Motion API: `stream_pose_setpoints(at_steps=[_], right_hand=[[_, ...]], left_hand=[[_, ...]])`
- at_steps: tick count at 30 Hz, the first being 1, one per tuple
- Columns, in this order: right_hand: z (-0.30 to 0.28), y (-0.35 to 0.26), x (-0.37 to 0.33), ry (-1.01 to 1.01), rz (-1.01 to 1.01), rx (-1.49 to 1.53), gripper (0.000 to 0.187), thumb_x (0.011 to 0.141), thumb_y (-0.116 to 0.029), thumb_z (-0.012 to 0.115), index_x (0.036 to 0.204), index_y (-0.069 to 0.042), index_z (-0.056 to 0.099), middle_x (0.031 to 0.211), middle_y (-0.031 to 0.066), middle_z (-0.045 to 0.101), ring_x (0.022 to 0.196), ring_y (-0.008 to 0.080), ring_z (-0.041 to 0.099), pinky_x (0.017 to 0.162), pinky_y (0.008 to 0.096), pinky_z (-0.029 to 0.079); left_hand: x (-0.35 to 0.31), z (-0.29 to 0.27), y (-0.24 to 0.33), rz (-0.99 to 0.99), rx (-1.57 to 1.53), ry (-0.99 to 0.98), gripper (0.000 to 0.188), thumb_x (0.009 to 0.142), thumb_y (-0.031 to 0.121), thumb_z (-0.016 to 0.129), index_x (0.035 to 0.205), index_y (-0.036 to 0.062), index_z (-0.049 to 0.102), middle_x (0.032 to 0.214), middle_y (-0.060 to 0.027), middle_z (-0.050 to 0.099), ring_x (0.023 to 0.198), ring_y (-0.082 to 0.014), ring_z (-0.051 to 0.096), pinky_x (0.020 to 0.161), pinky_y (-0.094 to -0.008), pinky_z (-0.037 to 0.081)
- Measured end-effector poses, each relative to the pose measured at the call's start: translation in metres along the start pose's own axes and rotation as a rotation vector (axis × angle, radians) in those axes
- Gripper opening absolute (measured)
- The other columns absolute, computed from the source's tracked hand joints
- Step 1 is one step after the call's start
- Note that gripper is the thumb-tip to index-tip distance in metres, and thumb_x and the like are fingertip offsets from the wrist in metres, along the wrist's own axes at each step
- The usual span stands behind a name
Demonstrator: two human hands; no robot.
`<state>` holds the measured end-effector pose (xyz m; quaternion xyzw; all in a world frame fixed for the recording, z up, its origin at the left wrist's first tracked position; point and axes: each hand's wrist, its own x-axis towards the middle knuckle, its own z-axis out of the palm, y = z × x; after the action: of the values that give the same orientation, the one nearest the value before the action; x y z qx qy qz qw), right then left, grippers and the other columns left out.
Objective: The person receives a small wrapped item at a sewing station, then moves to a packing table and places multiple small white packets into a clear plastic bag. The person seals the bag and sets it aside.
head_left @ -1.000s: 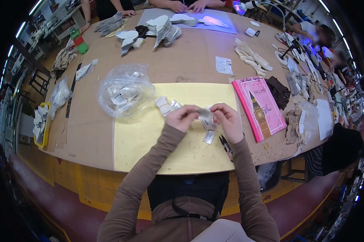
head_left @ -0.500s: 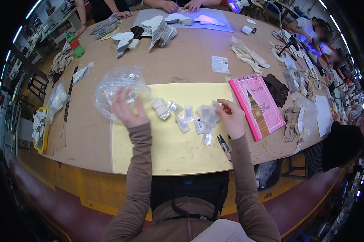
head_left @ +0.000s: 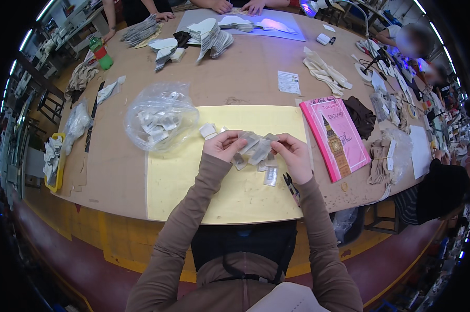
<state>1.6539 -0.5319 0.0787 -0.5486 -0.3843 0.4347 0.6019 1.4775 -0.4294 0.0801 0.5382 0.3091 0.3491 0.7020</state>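
Note:
Several small translucent packets [head_left: 260, 147] are held up between my two hands, over the yellow sheet [head_left: 193, 195]. My left hand [head_left: 223, 145] pinches them at the left side with thumb and fingertips. On the right side my right hand [head_left: 293, 156] pinches them the same way. Below lie more packets, among them a silvery one [head_left: 270, 176]; my fingers and the held packets partly cover the others. A small white bundle [head_left: 208, 130] lies just beyond my left hand. Farther left sits a clear plastic bag [head_left: 133, 132] with many white and silvery packets inside.
Thread snips [head_left: 290, 185] lie by my right wrist. A pink notebook [head_left: 335, 138] is to the right, with brown cloth [head_left: 359, 117] beside it. Stacks of grey-white cut pieces [head_left: 209, 36], a green bottle [head_left: 100, 53] and another person's hands [head_left: 255, 7] are at the far side.
My left hand has moved right, from the plastic bag to the translucent packets, and now pinches them. My right hand has shifted slightly, still holding its side of them.

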Motion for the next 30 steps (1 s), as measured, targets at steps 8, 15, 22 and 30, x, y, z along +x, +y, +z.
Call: stream_pose_setpoints(at_steps=[8,15,22,30], right_hand=[[0.009,0.004,0.003,0.218,-0.035,0.145,0.015,0.092,-0.009,0.053,0.104,0.001,0.057,0.09,0.0034,0.062,0.08,0.0086,0.059,0.074,0.0229,0.048],[-0.012,0.004,0.004,0.354,-0.069,0.196,0.016,0.092,-0.012,0.055,0.102,0.0,0.056,0.089,0.0041,0.064,0.075,0.0089,0.061,0.069,0.0205,0.049],[0.005,-0.006,-0.001,0.229,-0.103,0.091,0.015,0.088,-0.005,0.06,0.1,0.004,0.059,0.087,0.0049,0.063,0.076,0.0077,0.06,0.068,0.0213,0.05],[0.024,0.005,-0.006,0.055,-0.072,-0.02,0.017,0.084,-0.004,0.065,0.099,0.003,0.06,0.083,0.003,0.061,0.074,0.0057,0.057,0.065,0.0184,0.048]], left_hand=[[0.006,-0.021,-0.016,0.149,-0.097,0.211,0.02,0.084,0.005,0.066,0.102,-0.0028,0.062,0.091,-0.006,0.066,0.08,-0.0091,0.062,0.073,-0.0209,0.049],[0.021,-0.11,0.005,0.512,0.259,0.842,0.029,0.081,0.006,0.069,0.107,-0.0011,0.058,0.102,-0.0062,0.06,0.091,-0.0144,0.057,0.082,-0.0267,0.047],[0.009,-0.05,0.017,0.755,0.804,0.653,0.04,0.083,0.007,0.065,0.12,0.0004,0.052,0.112,-0.0092,0.057,0.102,-0.0189,0.054,0.091,-0.0318,0.042],[-0.009,0.006,-0.011,-0.003,0.044,-0.077,0.033,0.082,0.003,0.068,0.111,-0.0079,0.057,0.099,-0.0111,0.065,0.084,-0.0105,0.062,0.075,-0.0218,0.052]])
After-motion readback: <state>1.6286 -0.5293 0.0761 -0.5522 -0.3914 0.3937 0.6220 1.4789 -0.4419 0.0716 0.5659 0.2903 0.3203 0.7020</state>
